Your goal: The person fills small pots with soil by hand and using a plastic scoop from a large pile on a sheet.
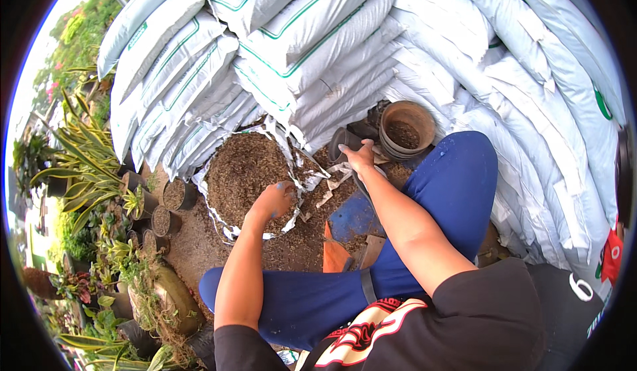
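The ground (199,242) is bare brown dirt, strewn with loose potting mix near the middle of the frame. An opened white sack (242,172) full of brown mix sits on it at the centre, its torn edges folded outward. Behind it, across the top of the frame, white filled sacks (318,46) are stacked high. Small black pots (169,208) filled with soil stand in a cluster at centre left, beside leafy potted plants (86,165). A stack of brown pots (406,129) lies right of centre.
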Demonstrator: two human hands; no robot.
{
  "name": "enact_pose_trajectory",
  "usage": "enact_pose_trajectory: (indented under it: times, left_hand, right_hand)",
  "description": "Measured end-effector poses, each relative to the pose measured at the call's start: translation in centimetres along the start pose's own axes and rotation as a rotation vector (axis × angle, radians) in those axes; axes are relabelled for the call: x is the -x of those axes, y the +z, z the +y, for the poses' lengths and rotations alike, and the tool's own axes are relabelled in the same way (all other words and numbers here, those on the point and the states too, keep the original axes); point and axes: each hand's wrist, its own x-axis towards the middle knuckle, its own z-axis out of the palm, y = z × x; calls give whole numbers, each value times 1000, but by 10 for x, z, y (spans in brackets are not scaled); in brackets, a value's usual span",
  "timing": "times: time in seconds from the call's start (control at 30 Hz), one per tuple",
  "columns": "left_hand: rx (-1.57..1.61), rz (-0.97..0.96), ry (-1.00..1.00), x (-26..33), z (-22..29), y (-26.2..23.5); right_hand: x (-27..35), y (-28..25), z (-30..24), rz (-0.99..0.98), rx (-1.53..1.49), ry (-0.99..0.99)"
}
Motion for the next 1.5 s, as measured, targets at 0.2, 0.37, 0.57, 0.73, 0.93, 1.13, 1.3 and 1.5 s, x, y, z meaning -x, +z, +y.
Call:
enact_pose_trajectory:
  times: [0.2, 0.37, 0.57, 0.73, 0.93, 1.13, 1.3, 1.5]
  left_hand:
    - [-201, -28, -165, 56, 17, -53]
    - [31, 116, -151, 82, 52, -81]
    - [-69, 170, -246, 134, 35, -83]
    - [18, 163, -389, 154, 7, -94]
    - [-45, 165, -389, 160, -28, -94]
    - [-52, 68, -406, 160, -48, -97]
    - [-77, 88, -304, 147, -60, -94]
    - [-101, -19, -353, 131, -68, -97]
  right_hand:
    - [-6, 39, -12, 165, 128, -16]
    - [-35, 50, 5, 233, 335, 5]
    - [-26, 79, 12, 199, 488, 75]
    - [3, 95, 14, 230, 450, 143]
    - [-3, 114, 30, 282, 430, 102]
    - [28, 130, 27, 248, 412, 138]
    - [26, 154, 14, 301, 554, 124]
    - [14, 156, -16, 282, 289, 312]
